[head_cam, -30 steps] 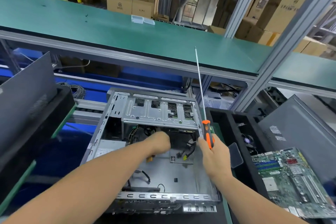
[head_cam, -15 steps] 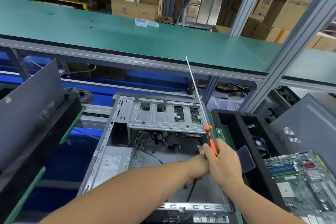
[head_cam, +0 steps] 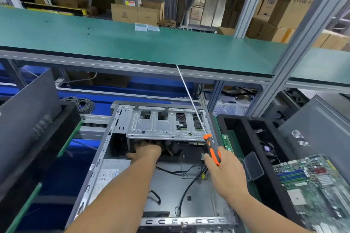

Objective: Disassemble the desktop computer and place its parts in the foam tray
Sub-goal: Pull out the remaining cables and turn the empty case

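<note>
While my right hand keeps the orange-handled screwdriver clenched in its fist, long shaft angled up and far toward the green shelf, my left hand has moved. Half a second ago it was at the right side of the case, touching the right hand; now it is reaching far and left, under the metal drive cage. Left fingertips are hidden beneath the cage edge, so I cannot tell whether they grasp anything or only feel about. Desktop computer case lies open on its side between my arms, mostly stripped: bare floor panel, loose black cables trailing across it, power supply with its label at near left. Motherboard is already out, lying at near right, and the black foam tray sits just right of the case with a fan in one compartment. Grey side panel leans at far right, beyond the tray. Judgement: the shift means the cable work at the right is done with for now, and I am going after something behind the cage, likely a drive or its connector. Screwdriver is idle.
</note>
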